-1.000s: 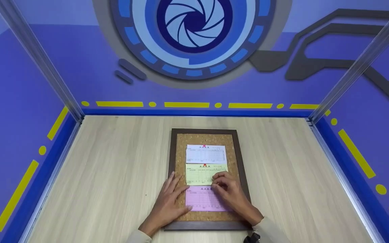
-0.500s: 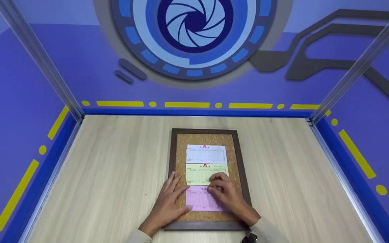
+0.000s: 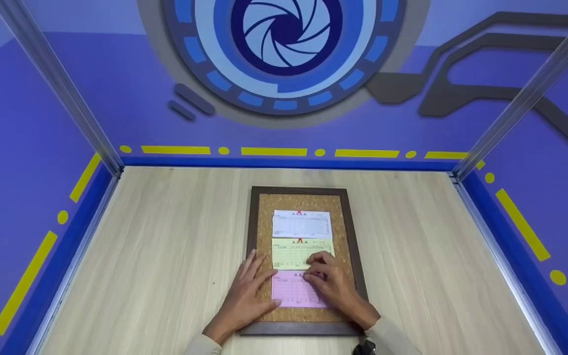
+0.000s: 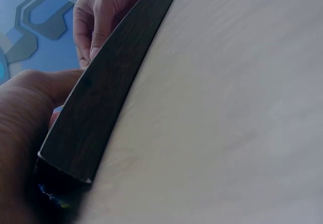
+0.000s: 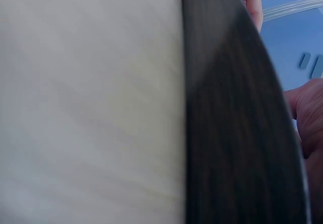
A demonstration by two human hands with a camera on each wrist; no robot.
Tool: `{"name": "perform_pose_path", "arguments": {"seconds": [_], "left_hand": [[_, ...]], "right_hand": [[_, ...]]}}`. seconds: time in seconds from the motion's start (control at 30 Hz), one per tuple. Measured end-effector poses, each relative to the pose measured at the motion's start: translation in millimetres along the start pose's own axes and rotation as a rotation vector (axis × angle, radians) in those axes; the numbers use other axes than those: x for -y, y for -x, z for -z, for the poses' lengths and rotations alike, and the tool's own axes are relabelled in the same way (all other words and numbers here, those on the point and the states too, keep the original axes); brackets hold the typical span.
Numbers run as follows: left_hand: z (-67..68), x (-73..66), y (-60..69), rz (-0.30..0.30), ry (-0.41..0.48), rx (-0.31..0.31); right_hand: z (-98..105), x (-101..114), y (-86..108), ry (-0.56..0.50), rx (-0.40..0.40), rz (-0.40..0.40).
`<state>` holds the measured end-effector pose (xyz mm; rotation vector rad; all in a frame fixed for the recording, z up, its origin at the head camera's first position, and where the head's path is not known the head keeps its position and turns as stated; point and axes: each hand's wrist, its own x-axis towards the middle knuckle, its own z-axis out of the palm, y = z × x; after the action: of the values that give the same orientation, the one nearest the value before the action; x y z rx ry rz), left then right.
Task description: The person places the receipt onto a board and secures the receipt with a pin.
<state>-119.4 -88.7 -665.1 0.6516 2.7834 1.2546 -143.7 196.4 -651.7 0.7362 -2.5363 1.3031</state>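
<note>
A cork board [image 3: 266,207] in a dark brown frame lies flat on the table. Three printed paper slips run down it: white [image 3: 301,227] on top, pale yellow-green in the middle, pink [image 3: 289,294] below. A small red pin [image 3: 299,212] marks the top edge of the white slip, and another red pin [image 3: 300,240] that of the yellow one. My left hand [image 3: 245,297] rests with spread fingers on the board's left side, thumb on the pink slip's lower left corner. Over the pink slip's upper edge, my right hand [image 3: 332,283] pinches something small, hidden by its fingertips.
Pale wood-grain table [image 3: 180,236] surrounds the board on both sides. Blue printed panels [image 3: 284,135] wall in the back and sides, with metal posts at the corners. Both wrist views mostly show table and the dark frame edge [image 4: 108,77].
My right hand has shifted slightly left along the pink slip's upper edge, its fingertips drawn together. The left hand keeps its place, and the slips lie as before.
</note>
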Motion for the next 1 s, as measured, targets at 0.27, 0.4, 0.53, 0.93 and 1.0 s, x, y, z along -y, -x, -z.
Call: {"name": "perform_pose_path", "arguments": {"seconds": [0.27, 0.4, 0.53, 0.93, 1.0], "left_hand": [[0.4, 0.1, -0.2, -0.011, -0.015, -0.012], [0.1, -0.3, 0.0, -0.004, -0.017, -0.008], [-0.2, -0.5, 0.2, 0.003, -0.016, -0.004], [-1.1, 2.3, 0.1, -0.013, -0.002, -0.011], [-1.2, 2.1, 0.2, -0.006, -0.002, -0.007]], "right_hand": [[0.3, 0.6, -0.8, 0.026, 0.01, -0.011], [-0.1, 0.5, -0.6, 0.033, 0.01, -0.012], [0.1, 0.8, -0.3, 0.035, 0.019, -0.018], [1.4, 1.4, -2.0, 0.055, 0.031, -0.033], [1.5, 1.1, -1.9, 0.057, 0.032, -0.03]]}}
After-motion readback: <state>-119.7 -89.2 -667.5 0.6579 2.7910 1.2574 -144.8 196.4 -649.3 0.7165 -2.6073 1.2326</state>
